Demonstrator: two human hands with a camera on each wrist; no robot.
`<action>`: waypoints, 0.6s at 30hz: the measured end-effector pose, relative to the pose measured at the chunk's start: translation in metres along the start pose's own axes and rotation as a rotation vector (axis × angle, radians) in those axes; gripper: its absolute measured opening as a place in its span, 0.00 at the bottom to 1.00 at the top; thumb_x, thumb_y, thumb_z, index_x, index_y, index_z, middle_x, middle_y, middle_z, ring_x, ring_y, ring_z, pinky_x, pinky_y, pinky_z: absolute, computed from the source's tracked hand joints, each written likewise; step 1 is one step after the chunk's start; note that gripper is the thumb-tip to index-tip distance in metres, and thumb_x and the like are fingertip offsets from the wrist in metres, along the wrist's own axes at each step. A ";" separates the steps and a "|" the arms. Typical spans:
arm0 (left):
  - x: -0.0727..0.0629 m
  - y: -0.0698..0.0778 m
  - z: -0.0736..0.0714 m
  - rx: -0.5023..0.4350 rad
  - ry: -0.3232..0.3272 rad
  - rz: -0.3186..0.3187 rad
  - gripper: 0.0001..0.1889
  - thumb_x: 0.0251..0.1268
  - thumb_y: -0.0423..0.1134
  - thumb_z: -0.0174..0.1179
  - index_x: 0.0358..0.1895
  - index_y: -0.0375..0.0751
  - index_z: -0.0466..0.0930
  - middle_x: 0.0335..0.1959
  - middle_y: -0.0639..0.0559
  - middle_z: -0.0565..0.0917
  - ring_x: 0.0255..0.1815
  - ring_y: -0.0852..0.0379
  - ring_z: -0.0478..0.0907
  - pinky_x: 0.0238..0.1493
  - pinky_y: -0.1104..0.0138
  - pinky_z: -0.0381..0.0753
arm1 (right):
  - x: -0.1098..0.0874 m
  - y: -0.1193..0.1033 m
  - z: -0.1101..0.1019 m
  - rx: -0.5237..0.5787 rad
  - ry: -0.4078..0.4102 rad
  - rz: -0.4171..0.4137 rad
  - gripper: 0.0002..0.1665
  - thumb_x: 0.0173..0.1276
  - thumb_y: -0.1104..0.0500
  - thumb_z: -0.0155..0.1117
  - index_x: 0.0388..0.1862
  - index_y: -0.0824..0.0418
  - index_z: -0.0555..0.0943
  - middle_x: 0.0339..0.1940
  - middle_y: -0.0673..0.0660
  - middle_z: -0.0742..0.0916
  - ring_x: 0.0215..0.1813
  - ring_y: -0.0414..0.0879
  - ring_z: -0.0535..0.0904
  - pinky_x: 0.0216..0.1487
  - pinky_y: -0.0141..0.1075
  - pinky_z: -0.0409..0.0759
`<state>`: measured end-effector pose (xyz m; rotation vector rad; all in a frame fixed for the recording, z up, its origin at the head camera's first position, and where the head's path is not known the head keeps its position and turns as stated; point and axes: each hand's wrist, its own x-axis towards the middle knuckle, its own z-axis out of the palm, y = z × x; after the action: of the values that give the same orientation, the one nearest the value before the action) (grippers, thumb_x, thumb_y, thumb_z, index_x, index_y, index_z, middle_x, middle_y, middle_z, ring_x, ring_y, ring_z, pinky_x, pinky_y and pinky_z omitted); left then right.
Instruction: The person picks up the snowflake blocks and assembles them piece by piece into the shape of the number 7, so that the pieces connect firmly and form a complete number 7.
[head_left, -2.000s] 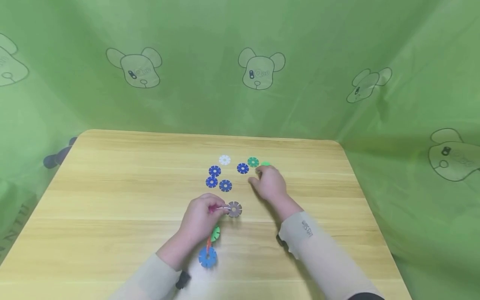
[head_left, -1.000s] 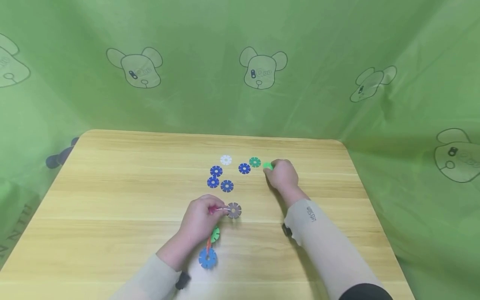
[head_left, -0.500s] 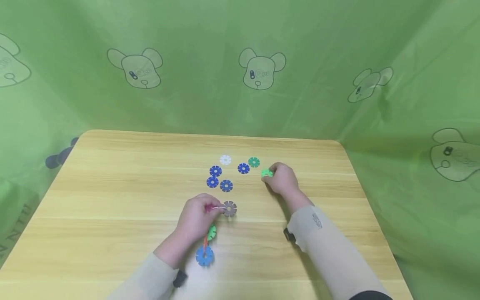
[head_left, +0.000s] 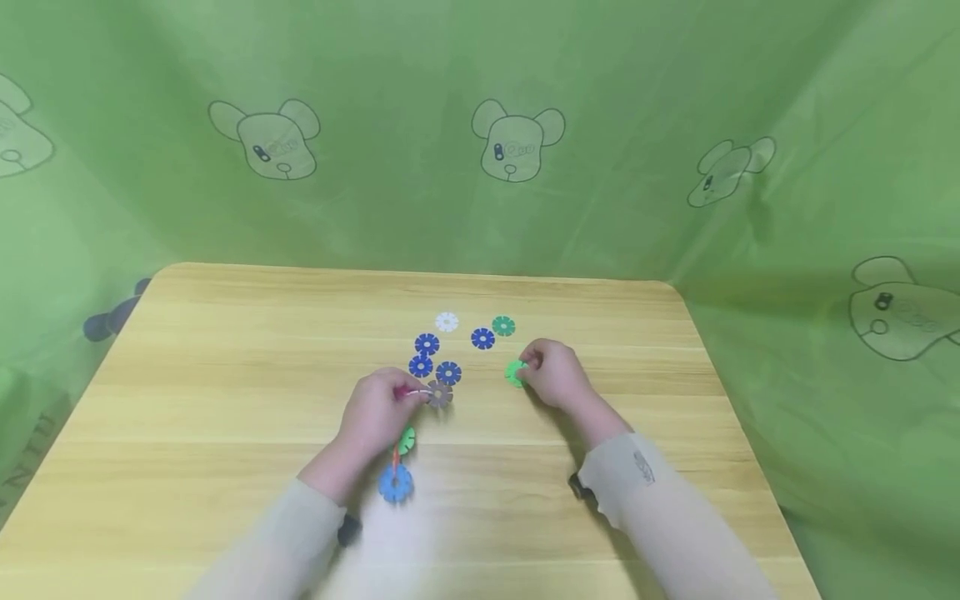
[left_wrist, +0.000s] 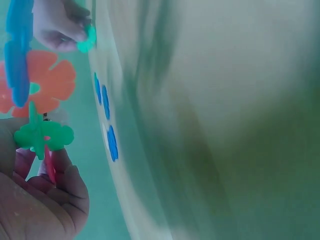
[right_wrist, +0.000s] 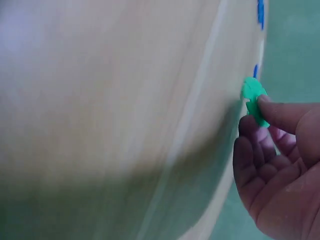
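Observation:
My left hand (head_left: 375,411) pinches a chain of joined snowflake discs. A brown disc (head_left: 439,394) sticks out to the right of the fingertips. Below the hand hang a light green disc (head_left: 407,440), an orange disc (left_wrist: 50,82) and a blue disc (head_left: 395,483). Part of a pink disc (left_wrist: 49,165) shows between the left fingers in the left wrist view. My right hand (head_left: 557,373) pinches a bright green snowflake disc (head_left: 514,373) between thumb and fingertips, apart from the chain. In the right wrist view that green disc (right_wrist: 255,100) is partly covered by the thumb.
Several loose discs lie flat beyond the hands: a white disc (head_left: 447,322), a dark green disc (head_left: 503,326), and dark blue ones such as the blue disc (head_left: 483,338). The wooden table (head_left: 225,375) meets a green curtain (head_left: 405,192) at its back.
My right hand has picked up the bright green disc from the back right and brought it nearer. My left hand has shifted a little left and away from me with the chain.

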<state>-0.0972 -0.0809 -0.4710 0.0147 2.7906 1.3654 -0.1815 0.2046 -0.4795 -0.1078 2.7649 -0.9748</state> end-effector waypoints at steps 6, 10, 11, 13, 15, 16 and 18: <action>0.005 -0.003 -0.004 -0.001 -0.004 -0.034 0.04 0.68 0.39 0.73 0.40 0.43 0.90 0.43 0.49 0.88 0.39 0.53 0.82 0.48 0.55 0.86 | -0.019 -0.025 0.010 0.097 -0.052 -0.158 0.14 0.68 0.65 0.75 0.51 0.64 0.87 0.40 0.54 0.88 0.42 0.47 0.83 0.48 0.41 0.87; 0.005 -0.003 -0.003 -0.020 -0.012 -0.034 0.04 0.68 0.38 0.73 0.39 0.43 0.90 0.42 0.49 0.88 0.39 0.53 0.82 0.49 0.55 0.86 | -0.030 -0.040 0.016 0.146 -0.055 -0.257 0.13 0.67 0.67 0.76 0.50 0.63 0.89 0.42 0.54 0.91 0.40 0.45 0.84 0.45 0.37 0.88; 0.005 -0.003 -0.003 -0.025 -0.012 -0.032 0.04 0.68 0.38 0.73 0.39 0.42 0.90 0.42 0.49 0.88 0.40 0.53 0.82 0.50 0.55 0.86 | -0.032 -0.043 0.018 0.148 -0.052 -0.277 0.12 0.67 0.67 0.76 0.49 0.63 0.89 0.42 0.54 0.91 0.39 0.44 0.84 0.44 0.36 0.88; 0.004 -0.003 -0.003 -0.030 -0.012 -0.027 0.03 0.68 0.38 0.73 0.39 0.43 0.90 0.41 0.50 0.88 0.39 0.54 0.82 0.50 0.55 0.86 | -0.035 -0.047 0.020 0.151 -0.044 -0.314 0.11 0.66 0.67 0.76 0.47 0.62 0.90 0.42 0.54 0.91 0.40 0.43 0.85 0.44 0.35 0.88; 0.004 -0.003 -0.002 -0.031 -0.009 -0.021 0.03 0.68 0.38 0.73 0.38 0.43 0.90 0.41 0.50 0.88 0.39 0.54 0.82 0.50 0.55 0.86 | -0.036 -0.050 0.023 0.148 -0.036 -0.344 0.10 0.67 0.67 0.76 0.47 0.62 0.90 0.42 0.53 0.91 0.40 0.43 0.85 0.44 0.35 0.88; 0.004 -0.003 -0.002 -0.032 -0.008 -0.018 0.03 0.68 0.37 0.73 0.38 0.43 0.90 0.41 0.50 0.89 0.39 0.54 0.82 0.50 0.55 0.85 | -0.037 -0.051 0.024 0.146 -0.032 -0.361 0.10 0.67 0.67 0.76 0.47 0.62 0.90 0.42 0.53 0.91 0.40 0.43 0.85 0.45 0.35 0.88; 0.003 -0.003 -0.002 -0.032 -0.006 -0.012 0.04 0.68 0.38 0.73 0.38 0.42 0.90 0.41 0.50 0.89 0.40 0.54 0.82 0.50 0.54 0.85 | -0.038 -0.053 0.026 0.142 -0.023 -0.383 0.10 0.66 0.68 0.76 0.46 0.62 0.90 0.42 0.53 0.91 0.41 0.43 0.85 0.45 0.34 0.88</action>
<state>-0.1008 -0.0848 -0.4722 0.0013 2.7591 1.4049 -0.1387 0.1532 -0.4596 -0.6397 2.6964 -1.2443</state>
